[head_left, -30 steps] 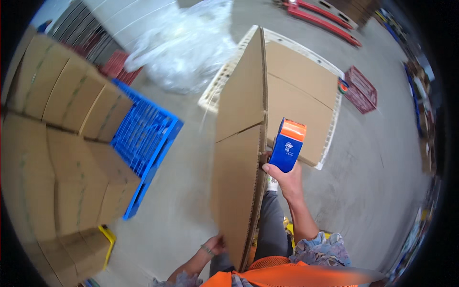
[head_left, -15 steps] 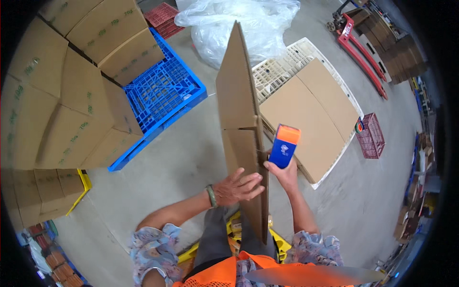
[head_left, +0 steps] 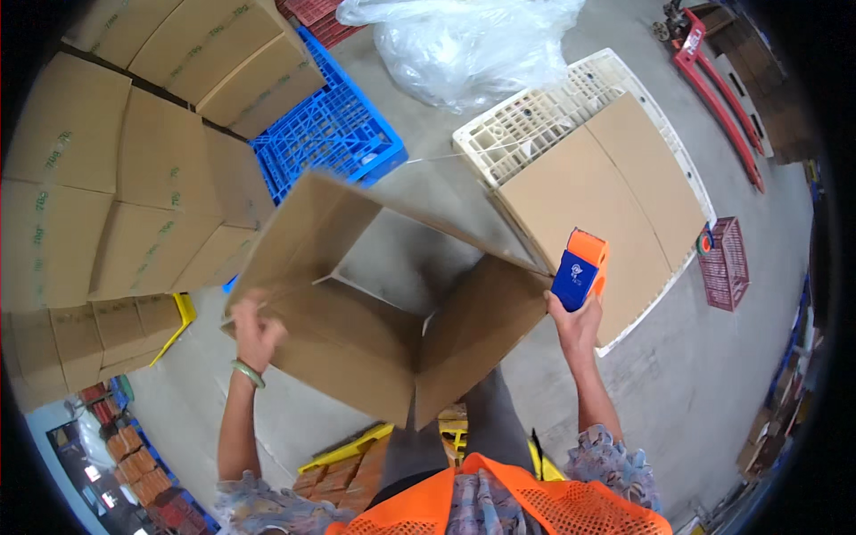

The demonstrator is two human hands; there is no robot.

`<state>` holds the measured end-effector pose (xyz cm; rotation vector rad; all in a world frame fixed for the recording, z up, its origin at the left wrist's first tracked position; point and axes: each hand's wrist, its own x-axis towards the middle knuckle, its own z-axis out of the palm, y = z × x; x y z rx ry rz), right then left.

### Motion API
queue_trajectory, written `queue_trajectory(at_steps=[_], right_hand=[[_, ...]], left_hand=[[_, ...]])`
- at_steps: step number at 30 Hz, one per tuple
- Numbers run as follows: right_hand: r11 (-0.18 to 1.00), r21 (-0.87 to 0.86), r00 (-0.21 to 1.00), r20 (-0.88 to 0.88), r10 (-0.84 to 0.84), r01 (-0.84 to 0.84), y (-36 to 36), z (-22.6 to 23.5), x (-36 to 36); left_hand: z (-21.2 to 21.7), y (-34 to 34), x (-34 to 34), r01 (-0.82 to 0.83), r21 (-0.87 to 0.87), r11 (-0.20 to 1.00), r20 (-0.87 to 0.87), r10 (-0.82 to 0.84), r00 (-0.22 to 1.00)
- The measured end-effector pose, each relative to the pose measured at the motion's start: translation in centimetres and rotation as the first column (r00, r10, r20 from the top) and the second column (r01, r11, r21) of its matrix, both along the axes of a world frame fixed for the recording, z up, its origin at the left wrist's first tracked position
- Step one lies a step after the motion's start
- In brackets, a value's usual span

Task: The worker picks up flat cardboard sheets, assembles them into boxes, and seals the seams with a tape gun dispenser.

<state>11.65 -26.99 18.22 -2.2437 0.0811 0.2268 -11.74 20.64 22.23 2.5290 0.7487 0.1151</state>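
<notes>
Since the earlier frames the flat cardboard sheet has swung down and spread into an open box (head_left: 383,312), and the left hand (head_left: 254,334) has slid out to its left edge.

Head view: the step in hand looks like squaring up a carton. The left hand is closed over the box's left wall near a flap, fingers wrapped on the cardboard. The right hand (head_left: 575,325) is clenched around a blue and orange tape dispenser (head_left: 581,272), which stands just above the fist, and that fist presses against the box's right corner. So the box spans between both grips, its open mouth facing up, with grey floor showing through it. Next, by my judgement, the walls need pushing square and the flaps folding shut before the dispenser can meet a seam.

Beyond the right grip lies a white pallet (head_left: 535,125) with cardboard sheets; beyond the left, a blue pallet (head_left: 330,134) and stacked cartons (head_left: 116,178).
</notes>
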Motion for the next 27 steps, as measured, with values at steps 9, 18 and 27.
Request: queue_trajectory(at_steps=[9, 18, 27], right_hand=[[0.991, -0.084, 0.841, 0.525, 0.131, -0.103, 2.3, -5.6, -2.5], [0.844, -0.070, 0.622, 0.644, 0.446, -0.532, 15.9, -3.6, -5.6], [0.838, -0.128, 0.793, 0.274, 0.543, -0.530, 18.1, -20.4, -9.2]], left_hand=[[-6.0, 3.3, 9.7, -0.477, 0.020, 0.878, -0.247, 0.467, 0.849], [-9.4, 5.7, 13.8, -0.481, -0.354, 0.802, 0.463, 0.597, 0.655], [-5.8, 1.2, 13.6, 0.033, -0.264, 0.964, -0.005, -0.035, 0.999]])
